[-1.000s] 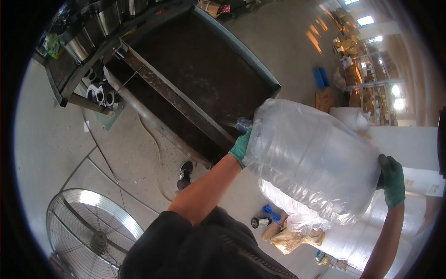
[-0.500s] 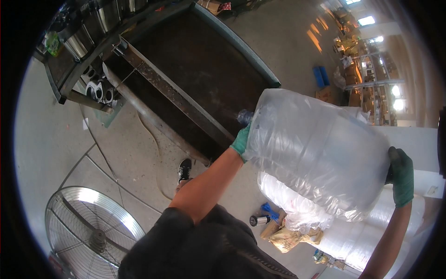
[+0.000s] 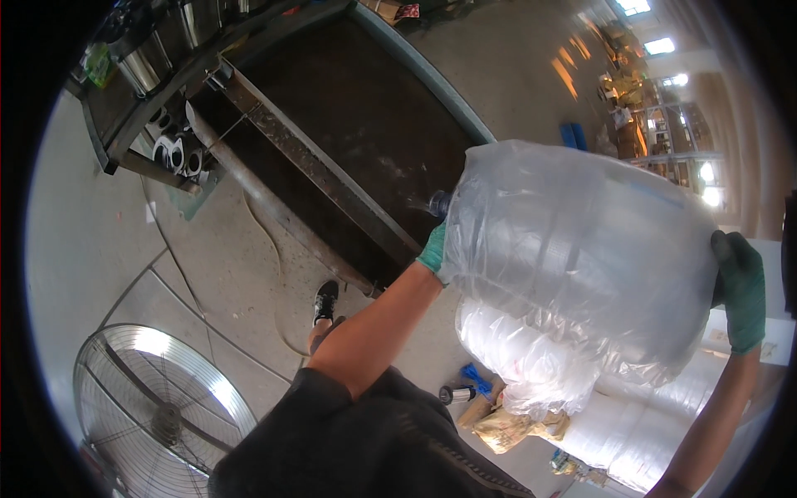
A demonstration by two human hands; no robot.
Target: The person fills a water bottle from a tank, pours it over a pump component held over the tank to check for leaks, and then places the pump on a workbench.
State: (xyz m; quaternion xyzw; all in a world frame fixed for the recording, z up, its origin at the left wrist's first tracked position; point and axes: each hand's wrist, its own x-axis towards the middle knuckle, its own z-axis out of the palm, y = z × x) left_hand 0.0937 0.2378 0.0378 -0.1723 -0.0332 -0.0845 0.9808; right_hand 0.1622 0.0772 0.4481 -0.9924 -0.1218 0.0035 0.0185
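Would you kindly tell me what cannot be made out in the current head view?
All in the head view:
- Left hand: most fingers are hidden by the bagged bottle.
- Right hand: fingertips are hidden at the bottle's end.
- Bottle's far side: hidden by its own body and the cloudy bag.
- Fan: its bottom is cut off by the lower edge.
- Shelf contents: too small and blurred.

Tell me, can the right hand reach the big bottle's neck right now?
Probably not: the right hand is at the opposite end of the bagged bottle, so the bottle's length lies between it and the neck. The left hand is much closer.
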